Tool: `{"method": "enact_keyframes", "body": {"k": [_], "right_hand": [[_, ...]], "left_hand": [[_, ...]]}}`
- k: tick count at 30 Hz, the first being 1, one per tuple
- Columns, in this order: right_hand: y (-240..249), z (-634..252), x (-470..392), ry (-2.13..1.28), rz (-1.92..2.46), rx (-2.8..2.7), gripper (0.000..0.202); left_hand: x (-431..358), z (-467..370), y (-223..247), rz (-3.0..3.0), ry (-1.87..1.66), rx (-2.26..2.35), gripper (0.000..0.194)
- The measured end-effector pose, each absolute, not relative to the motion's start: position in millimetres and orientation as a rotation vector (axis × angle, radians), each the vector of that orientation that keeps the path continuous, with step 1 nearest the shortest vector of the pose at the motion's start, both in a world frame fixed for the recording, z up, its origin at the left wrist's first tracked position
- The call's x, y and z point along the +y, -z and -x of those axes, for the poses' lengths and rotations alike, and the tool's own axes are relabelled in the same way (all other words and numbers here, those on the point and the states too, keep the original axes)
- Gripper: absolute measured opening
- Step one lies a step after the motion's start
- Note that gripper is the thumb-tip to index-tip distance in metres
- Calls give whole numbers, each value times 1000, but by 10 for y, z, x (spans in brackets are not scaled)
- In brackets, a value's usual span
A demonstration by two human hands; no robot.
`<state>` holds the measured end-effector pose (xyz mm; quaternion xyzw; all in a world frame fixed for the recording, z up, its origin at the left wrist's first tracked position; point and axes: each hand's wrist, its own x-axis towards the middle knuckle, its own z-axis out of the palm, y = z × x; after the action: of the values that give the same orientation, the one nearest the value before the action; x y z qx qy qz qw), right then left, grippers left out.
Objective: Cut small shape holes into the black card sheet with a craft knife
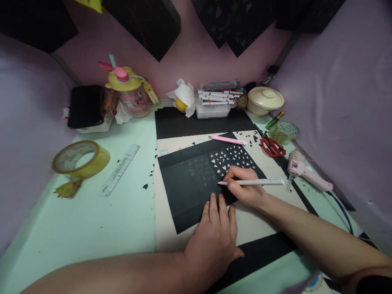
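Observation:
A sheet of black paper (177,188) lies at a slant on a larger white sheet (167,234). Its right part has many small cut-out stars, hearts and triangles; faint drawn outlines of stars and hearts fill its middle. My right hand (245,188) pinches a white pen (260,182), its tip at the black paper beside the outlines. Fingers stretched out, my left hand (216,232) rests flat on the paper's lower edge. A pink craft knife (228,140) lies across the black paper's top edge.
Left are a tape roll (102,161), a clear ruler (121,169) and a dry leaf (67,188). Red-handled scissors (272,148) and a glue gun (309,173) lie right. A bottle (133,98), a box of markers (214,108) and a lidded bowl (265,100) stand behind. Black paper scraps are scattered about.

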<state>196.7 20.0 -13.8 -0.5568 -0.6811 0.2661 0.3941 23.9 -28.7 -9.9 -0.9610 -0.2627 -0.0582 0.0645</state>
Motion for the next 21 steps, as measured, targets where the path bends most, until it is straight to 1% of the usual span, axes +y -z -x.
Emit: {"method": "enact_keyframes", "body": {"k": [11,21], "right_hand": [[150,-1979,186,-655,1398,-1748,17],[132,-1960,190,-701,1346,-1808,17]], "left_hand": [[-306,-250,117,2884,227,-801,88],[-295,-240,106,2893,182,-792,89]]}}
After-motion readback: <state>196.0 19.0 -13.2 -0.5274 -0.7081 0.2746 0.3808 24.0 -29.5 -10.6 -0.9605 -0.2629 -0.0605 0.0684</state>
